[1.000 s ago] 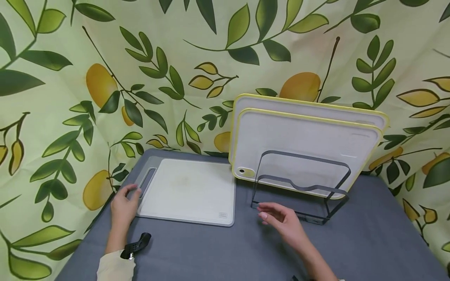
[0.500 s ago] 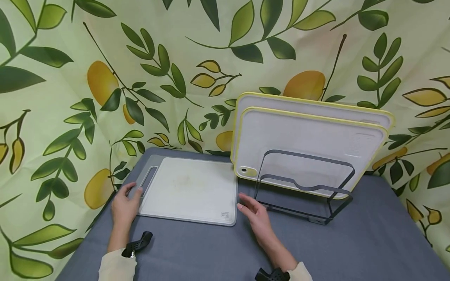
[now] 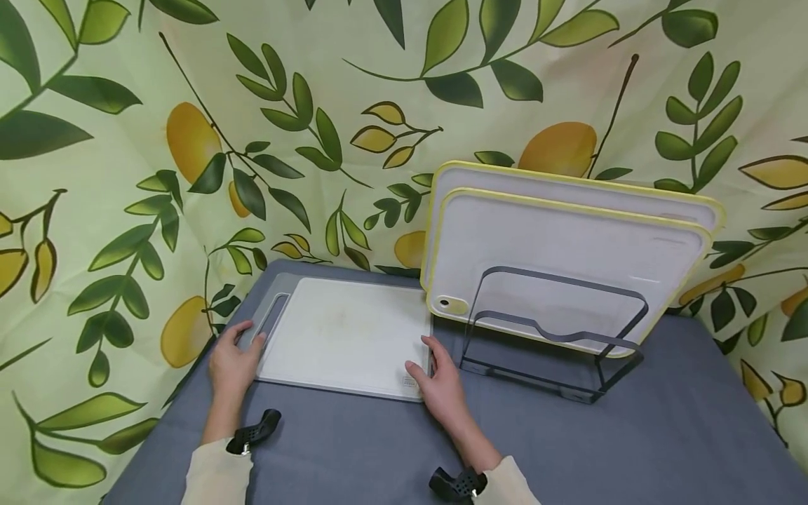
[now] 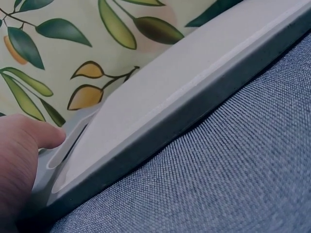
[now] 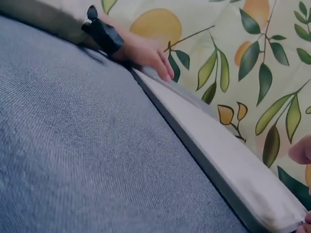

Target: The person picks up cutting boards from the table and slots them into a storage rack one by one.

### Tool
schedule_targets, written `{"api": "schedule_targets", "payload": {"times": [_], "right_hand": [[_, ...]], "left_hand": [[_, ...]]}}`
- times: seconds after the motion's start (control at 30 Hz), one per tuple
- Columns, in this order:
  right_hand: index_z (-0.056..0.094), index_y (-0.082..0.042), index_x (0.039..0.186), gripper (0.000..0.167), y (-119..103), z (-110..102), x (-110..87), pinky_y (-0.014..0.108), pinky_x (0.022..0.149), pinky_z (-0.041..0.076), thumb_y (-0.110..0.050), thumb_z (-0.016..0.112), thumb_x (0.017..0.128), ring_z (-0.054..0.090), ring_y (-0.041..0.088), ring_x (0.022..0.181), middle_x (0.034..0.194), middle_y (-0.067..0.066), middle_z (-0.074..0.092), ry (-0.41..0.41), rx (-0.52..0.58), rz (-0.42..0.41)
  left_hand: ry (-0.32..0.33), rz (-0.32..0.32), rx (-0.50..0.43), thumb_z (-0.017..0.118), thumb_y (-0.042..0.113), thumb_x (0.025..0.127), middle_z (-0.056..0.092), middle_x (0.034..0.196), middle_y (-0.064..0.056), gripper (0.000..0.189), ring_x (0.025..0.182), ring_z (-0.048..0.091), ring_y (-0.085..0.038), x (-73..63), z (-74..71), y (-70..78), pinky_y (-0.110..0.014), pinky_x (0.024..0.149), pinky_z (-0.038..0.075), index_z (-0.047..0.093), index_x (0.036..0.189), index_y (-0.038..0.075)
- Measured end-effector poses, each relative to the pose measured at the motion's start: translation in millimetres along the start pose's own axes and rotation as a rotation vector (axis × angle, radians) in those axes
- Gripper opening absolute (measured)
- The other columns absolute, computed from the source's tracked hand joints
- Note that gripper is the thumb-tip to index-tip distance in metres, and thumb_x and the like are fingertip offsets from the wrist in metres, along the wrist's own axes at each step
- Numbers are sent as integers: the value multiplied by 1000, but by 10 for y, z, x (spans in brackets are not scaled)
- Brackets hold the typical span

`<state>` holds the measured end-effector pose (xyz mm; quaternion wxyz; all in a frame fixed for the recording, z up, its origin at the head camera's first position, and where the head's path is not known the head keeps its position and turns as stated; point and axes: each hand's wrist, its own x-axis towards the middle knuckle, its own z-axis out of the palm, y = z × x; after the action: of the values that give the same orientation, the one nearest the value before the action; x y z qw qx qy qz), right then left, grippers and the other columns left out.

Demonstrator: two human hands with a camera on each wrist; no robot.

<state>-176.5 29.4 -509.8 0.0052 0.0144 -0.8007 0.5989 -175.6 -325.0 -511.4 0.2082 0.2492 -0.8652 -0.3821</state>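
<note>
A white cutting board (image 3: 344,330) with a grey rim and a slotted handle end lies flat on the grey cloth. At its left end is my left hand (image 3: 233,361), fingers along the outer edge and thumb over the handle end. In the left wrist view the thumb (image 4: 46,133) points toward the handle slot (image 4: 73,145). Around the board's right edge is my right hand (image 3: 442,379), its thumb over the near right corner and its fingers just past the edge. The right wrist view shows that thumb (image 5: 301,150) raised above the board, with fingertips (image 5: 307,228) right at the corner.
To the right, a dark metal rack (image 3: 562,337) holds two upright white boards with yellow rims, the front one (image 3: 568,252) partly covering the rear one (image 3: 568,184). The rack stands close to the flat board's right edge. Leaf-patterned fabric (image 3: 303,63) hangs behind the table.
My right hand has moved left from in front of the rack to the flat board's right edge. My left hand stays at the handle end. The head view has shifted slightly.
</note>
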Motion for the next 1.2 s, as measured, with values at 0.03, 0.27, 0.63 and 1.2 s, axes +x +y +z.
{"api": "schedule_targets", "payload": {"times": [0.03, 0.27, 0.63, 1.2], "right_hand": [[51, -6, 145, 56, 2, -4, -5, 50, 119, 37, -22, 70, 95, 36, 38, 150, 159, 22, 39, -8, -49, -17], [58, -7, 140, 53, 31, 19, -19, 46, 116, 41, -22, 73, 91, 43, 35, 146, 156, 19, 46, 32, -102, -79], [65, -7, 131, 46, 61, 98, -15, 41, 111, 46, -20, 75, 88, 52, 31, 140, 148, 14, 57, 71, -108, -115], [74, -10, 117, 27, 81, 34, 79, 39, 96, 57, -17, 73, 91, 71, 25, 116, 121, 9, 75, 215, 35, -40]], "left_hand": [[1, -2, 1, 69, 23, 94, 61, 137, -28, 43, 130, 54, -45, -2, -1, 5, -56, 104, 39, 62, 133, 6], [20, 38, -32, 68, 13, 94, 63, 133, -27, 35, 129, 55, -44, -4, -15, 5, -55, 104, 42, 66, 128, 4], [131, -62, -85, 68, 17, 94, 72, 119, -24, 25, 123, 63, -39, -30, -76, -79, -51, 103, 45, 74, 113, 3], [-161, -119, 253, 60, 49, 95, 66, 124, -29, 62, 105, 63, -48, 36, -340, -39, -53, 75, 49, 62, 130, -3]]}}
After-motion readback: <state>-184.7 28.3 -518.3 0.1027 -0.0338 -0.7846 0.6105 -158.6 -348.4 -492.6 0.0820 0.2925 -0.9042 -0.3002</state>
